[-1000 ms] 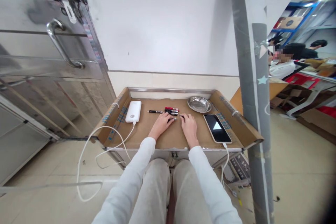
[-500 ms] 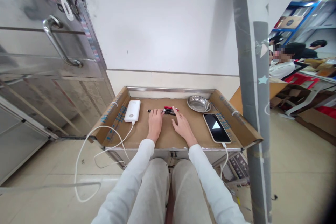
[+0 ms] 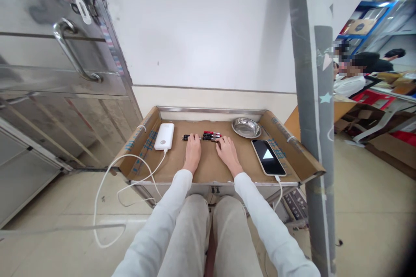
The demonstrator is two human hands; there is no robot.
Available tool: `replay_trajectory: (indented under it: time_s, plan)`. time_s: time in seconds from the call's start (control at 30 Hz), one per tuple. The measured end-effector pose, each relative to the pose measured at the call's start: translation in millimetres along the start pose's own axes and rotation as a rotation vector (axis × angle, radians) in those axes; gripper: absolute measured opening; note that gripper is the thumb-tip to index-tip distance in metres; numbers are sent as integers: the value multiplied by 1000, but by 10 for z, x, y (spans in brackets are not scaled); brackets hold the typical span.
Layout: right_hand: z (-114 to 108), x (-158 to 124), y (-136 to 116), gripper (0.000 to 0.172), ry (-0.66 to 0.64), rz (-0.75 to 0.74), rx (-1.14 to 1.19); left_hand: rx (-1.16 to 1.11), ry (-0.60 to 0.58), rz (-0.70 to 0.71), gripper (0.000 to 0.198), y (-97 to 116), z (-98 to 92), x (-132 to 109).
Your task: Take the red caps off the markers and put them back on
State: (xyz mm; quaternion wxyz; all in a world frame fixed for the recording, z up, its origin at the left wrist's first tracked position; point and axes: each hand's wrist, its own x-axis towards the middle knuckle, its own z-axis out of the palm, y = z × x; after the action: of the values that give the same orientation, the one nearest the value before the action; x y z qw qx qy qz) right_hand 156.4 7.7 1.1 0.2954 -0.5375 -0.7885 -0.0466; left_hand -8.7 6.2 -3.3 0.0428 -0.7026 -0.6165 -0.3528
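My left hand (image 3: pixel 193 154) rests on the brown-papered tabletop, its fingers closed over the right ends of black pens (image 3: pixel 186 137). The thumb on that side is hidden. Bent and drawn together, the fingers of my right hand (image 3: pixel 229 154) touch the right end of a black pen (image 3: pixel 208 139) in the group between the hands; how firm the hold is does not show. At the far side of this group lie red pens (image 3: pixel 211 133), touched by neither hand.
A white power bank (image 3: pixel 164 136) with a cable lies left. On the right are a steel bowl (image 3: pixel 246 128) and a plugged-in phone (image 3: pixel 269 158). Raised papered sides border the table; a wrapped grey pole (image 3: pixel 316 138) stands beside it. People sit at far right.
My right hand has drawn back from the red pens, and its spread fingers have come together at a black pen's end. More black pen shows left of my left hand.
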Motion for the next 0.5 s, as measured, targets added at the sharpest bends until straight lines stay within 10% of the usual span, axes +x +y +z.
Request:
replay_trajectory:
  time_s: [0.5]
  plan:
    - [86,66,13,22,17,-30,-41,-128,-172,186,8,57,32,119]
